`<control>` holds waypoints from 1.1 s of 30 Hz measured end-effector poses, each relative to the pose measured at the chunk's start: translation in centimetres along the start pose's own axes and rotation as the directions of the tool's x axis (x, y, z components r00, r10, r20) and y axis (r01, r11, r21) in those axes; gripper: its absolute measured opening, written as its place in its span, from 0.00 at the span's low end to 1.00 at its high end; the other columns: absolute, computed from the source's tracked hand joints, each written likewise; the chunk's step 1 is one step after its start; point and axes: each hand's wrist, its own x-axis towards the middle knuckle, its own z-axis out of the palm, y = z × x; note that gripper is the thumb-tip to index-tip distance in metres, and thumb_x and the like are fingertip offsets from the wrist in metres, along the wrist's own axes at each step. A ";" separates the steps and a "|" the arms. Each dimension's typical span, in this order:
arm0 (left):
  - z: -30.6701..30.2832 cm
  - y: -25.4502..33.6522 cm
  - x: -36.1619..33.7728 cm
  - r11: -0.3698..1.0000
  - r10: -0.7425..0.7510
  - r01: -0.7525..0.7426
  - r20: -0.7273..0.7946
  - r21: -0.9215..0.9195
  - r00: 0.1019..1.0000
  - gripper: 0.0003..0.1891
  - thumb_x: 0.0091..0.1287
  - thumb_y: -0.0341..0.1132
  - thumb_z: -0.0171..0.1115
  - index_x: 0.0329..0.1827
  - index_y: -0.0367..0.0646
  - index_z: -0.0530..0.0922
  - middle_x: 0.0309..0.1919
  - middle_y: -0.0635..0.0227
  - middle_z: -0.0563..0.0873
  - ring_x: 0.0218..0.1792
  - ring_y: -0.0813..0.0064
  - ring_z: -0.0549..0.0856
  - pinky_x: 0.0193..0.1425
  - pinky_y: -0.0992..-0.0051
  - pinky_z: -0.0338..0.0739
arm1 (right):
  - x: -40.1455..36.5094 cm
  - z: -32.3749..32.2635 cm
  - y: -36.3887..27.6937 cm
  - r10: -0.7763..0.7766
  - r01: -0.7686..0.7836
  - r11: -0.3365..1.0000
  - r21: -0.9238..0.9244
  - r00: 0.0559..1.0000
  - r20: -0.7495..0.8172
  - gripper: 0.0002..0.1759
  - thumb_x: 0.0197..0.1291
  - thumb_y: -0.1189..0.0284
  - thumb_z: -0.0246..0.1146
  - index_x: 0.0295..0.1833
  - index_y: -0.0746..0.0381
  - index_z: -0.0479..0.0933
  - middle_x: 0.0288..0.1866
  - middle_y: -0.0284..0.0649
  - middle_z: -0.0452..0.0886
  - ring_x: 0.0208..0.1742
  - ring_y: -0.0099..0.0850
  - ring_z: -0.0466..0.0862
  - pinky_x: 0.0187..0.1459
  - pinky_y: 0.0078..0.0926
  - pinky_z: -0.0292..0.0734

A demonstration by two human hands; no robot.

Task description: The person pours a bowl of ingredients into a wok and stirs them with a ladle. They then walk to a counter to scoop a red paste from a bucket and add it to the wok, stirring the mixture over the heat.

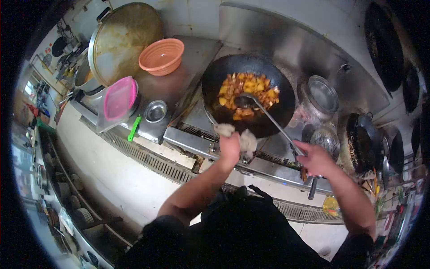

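Observation:
A black wok (273, 67) sits on the stove with browned, diced food (251, 85) in it, orange and yellow pieces among the chunks. At the wok's near rim, my left hand (230, 147) is closed around a greyish cloth (247, 142). The rim and any handle under the cloth are hidden. My right hand (313, 158) grips the long handle of a metal ladle (274, 122). The ladle's dark bowl rests among the food, near the wok's middle.
Left of the wok, the steel counter carries an orange bowl (162, 62), a small metal bowl (156, 111), a green-handled tool (134, 128) and a pink-rimmed container (120, 98). A lidded pot (321, 95) stands to the right. A floor drain grate (148, 157) runs along the stove's front.

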 end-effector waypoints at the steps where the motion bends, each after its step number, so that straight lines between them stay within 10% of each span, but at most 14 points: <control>1: -2.1 -1.4 -1.8 0.998 0.044 -0.046 0.040 0.043 0.998 0.11 0.55 0.24 0.54 0.42 0.39 0.71 0.33 0.67 0.76 0.34 0.74 0.77 0.38 0.73 0.72 | 0.3 1.1 0.8 -0.102 0.078 0.982 -0.174 0.986 -0.133 0.29 0.56 0.67 0.57 0.66 0.49 0.63 0.31 0.52 0.80 0.27 0.48 0.80 0.32 0.44 0.76; 6: -2.9 4.4 -7.6 0.996 -0.090 0.091 -0.038 0.006 0.995 0.06 0.54 0.25 0.52 0.34 0.36 0.73 0.30 0.65 0.77 0.34 0.72 0.77 0.42 0.69 0.73 | -4.5 1.1 -0.8 -0.057 -0.046 0.872 -0.487 0.979 -0.196 0.29 0.55 0.68 0.58 0.65 0.47 0.63 0.33 0.51 0.80 0.30 0.49 0.80 0.37 0.44 0.77; 10: 1.0 6.7 -0.5 0.913 -0.398 0.405 0.105 -0.051 0.911 0.08 0.55 0.24 0.52 0.37 0.33 0.73 0.34 0.64 0.78 0.36 0.74 0.76 0.42 0.70 0.73 | -6.0 -2.3 -1.0 -0.147 0.118 0.960 -0.253 0.985 -0.096 0.29 0.54 0.71 0.59 0.64 0.47 0.65 0.27 0.52 0.78 0.24 0.45 0.79 0.31 0.39 0.74; 13: 0.4 2.2 1.0 0.995 -0.096 0.097 0.049 -0.032 0.994 0.09 0.54 0.23 0.52 0.39 0.34 0.73 0.35 0.64 0.78 0.36 0.75 0.76 0.42 0.72 0.72 | -3.7 -2.5 -1.6 -0.013 0.013 1.000 -0.002 1.000 0.021 0.29 0.55 0.70 0.59 0.64 0.48 0.66 0.27 0.51 0.78 0.23 0.45 0.78 0.30 0.37 0.73; 14: -1.1 0.9 -0.4 0.997 -0.051 0.047 0.073 0.061 0.996 0.10 0.55 0.23 0.52 0.40 0.34 0.72 0.36 0.63 0.78 0.38 0.74 0.76 0.43 0.72 0.72 | -2.2 -0.7 0.4 -0.198 0.169 0.962 -0.214 0.972 -0.125 0.29 0.55 0.69 0.58 0.64 0.48 0.65 0.25 0.51 0.78 0.23 0.46 0.79 0.30 0.38 0.74; 18: -5.1 -2.3 -3.9 0.936 0.119 -0.119 0.018 0.331 0.993 0.13 0.56 0.24 0.51 0.45 0.37 0.71 0.41 0.64 0.76 0.42 0.74 0.75 0.47 0.73 0.71 | -3.3 1.4 -0.1 -0.145 0.032 0.840 -0.541 0.975 -0.168 0.32 0.56 0.67 0.55 0.68 0.47 0.58 0.25 0.50 0.79 0.24 0.48 0.80 0.32 0.46 0.77; 23: 3.6 12.2 -2.3 0.912 -0.411 0.410 -0.018 -0.026 0.912 0.09 0.57 0.27 0.54 0.40 0.37 0.70 0.36 0.64 0.76 0.38 0.74 0.75 0.42 0.72 0.72 | -4.8 -1.9 -0.9 -0.117 0.044 0.888 -0.457 0.985 -0.131 0.29 0.56 0.67 0.57 0.66 0.46 0.62 0.26 0.52 0.78 0.25 0.48 0.80 0.31 0.43 0.76; 25: 2.1 4.5 0.8 0.987 -0.161 0.161 0.001 -0.025 0.987 0.09 0.57 0.26 0.53 0.42 0.37 0.70 0.36 0.66 0.76 0.38 0.76 0.75 0.43 0.75 0.71 | -2.5 -1.9 0.5 -0.225 0.220 0.965 -0.143 0.974 -0.024 0.29 0.56 0.67 0.56 0.66 0.47 0.62 0.25 0.53 0.78 0.24 0.48 0.79 0.31 0.41 0.76; 28: -3.7 -4.3 0.1 0.970 0.200 -0.213 0.117 0.118 0.973 0.10 0.57 0.25 0.53 0.42 0.42 0.69 0.33 0.68 0.74 0.33 0.79 0.73 0.35 0.74 0.71 | -0.6 0.1 -0.1 -0.147 0.112 0.942 -0.318 0.985 -0.089 0.30 0.55 0.69 0.56 0.66 0.48 0.62 0.26 0.51 0.79 0.26 0.47 0.80 0.34 0.42 0.77; 30: -3.8 0.7 -5.2 0.953 -0.082 0.081 -0.008 0.291 0.997 0.13 0.55 0.22 0.52 0.45 0.39 0.70 0.37 0.65 0.75 0.38 0.76 0.75 0.44 0.73 0.72 | -1.1 0.8 -0.2 -0.164 0.067 0.874 -0.481 0.973 -0.163 0.29 0.54 0.69 0.56 0.65 0.49 0.63 0.28 0.50 0.80 0.27 0.48 0.81 0.34 0.44 0.78; 33: -0.8 5.9 -6.4 0.996 0.090 -0.090 -0.016 -0.018 0.996 0.09 0.55 0.23 0.53 0.40 0.37 0.70 0.32 0.66 0.76 0.33 0.76 0.75 0.38 0.72 0.73 | -3.3 -0.6 -0.8 -0.058 -0.071 0.768 -0.636 0.982 -0.179 0.29 0.54 0.68 0.56 0.65 0.48 0.63 0.27 0.51 0.80 0.26 0.49 0.80 0.33 0.45 0.77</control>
